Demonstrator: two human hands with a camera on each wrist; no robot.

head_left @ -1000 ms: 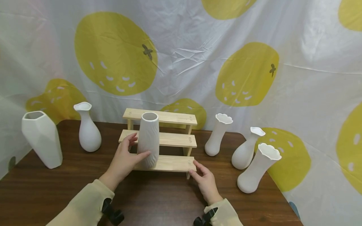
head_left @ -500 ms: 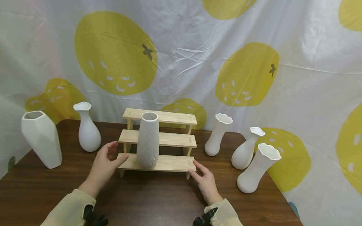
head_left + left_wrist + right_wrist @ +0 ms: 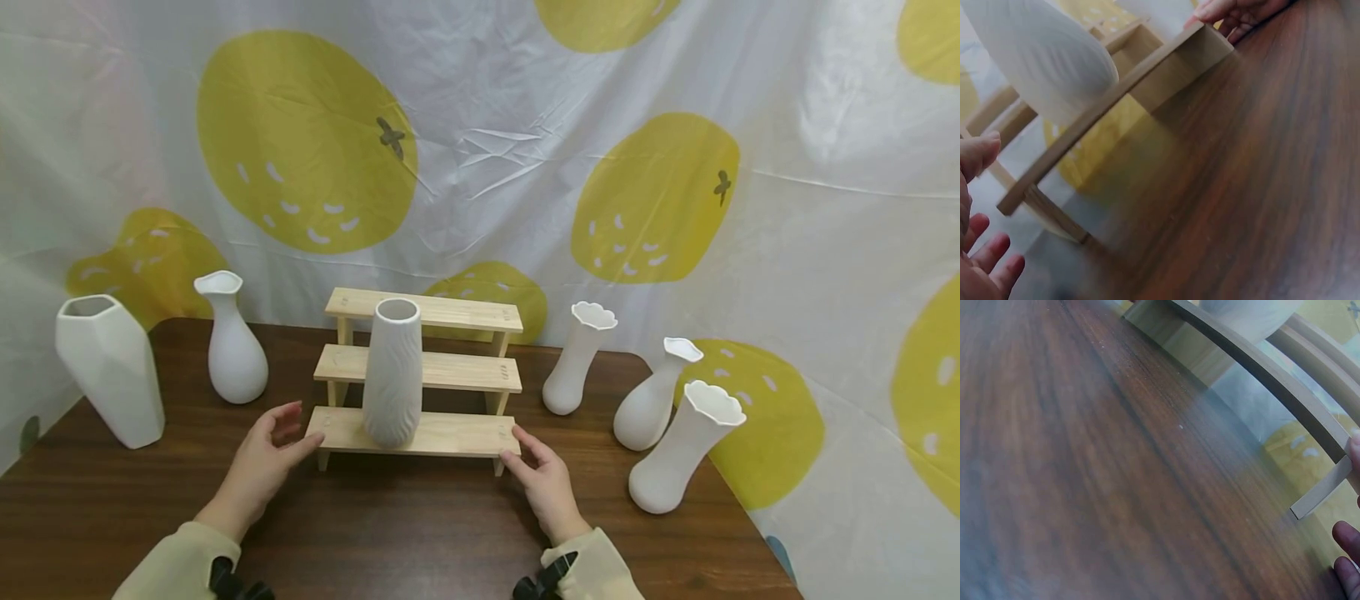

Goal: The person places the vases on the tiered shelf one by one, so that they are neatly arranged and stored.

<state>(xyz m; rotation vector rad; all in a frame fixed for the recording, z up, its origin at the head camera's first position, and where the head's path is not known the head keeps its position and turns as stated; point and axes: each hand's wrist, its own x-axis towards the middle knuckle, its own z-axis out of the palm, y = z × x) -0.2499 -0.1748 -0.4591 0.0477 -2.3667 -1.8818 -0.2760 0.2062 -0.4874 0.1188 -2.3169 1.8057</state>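
Note:
A tall white ribbed vase [image 3: 393,373] stands upright on the lowest step of a three-tier wooden display stand [image 3: 465,433], left of that step's middle. My left hand [image 3: 258,467] is just off the step's left end, thumb and fingers apart, holding nothing. In the left wrist view, its loose fingers [image 3: 990,253] show beside the stand's leg. At the other end, my right hand [image 3: 543,483] pinches the lowest step's right corner between thumb and finger. The right wrist view catches only its fingertips [image 3: 1349,540] at the edge. The two upper steps bear nothing.
At left on the dark wooden table [image 3: 420,533] stand a faceted white vase [image 3: 116,375] and a narrow-necked one [image 3: 236,350]. At right are a scalloped vase [image 3: 577,358], a round-bodied vase [image 3: 652,400] and another scalloped vase [image 3: 682,454]. A lemon-print curtain [image 3: 487,167] hangs behind.
My left hand has let go of the ribbed vase and drawn back left and toward me. The vase stays on the lowest step. My right hand has kept its place.

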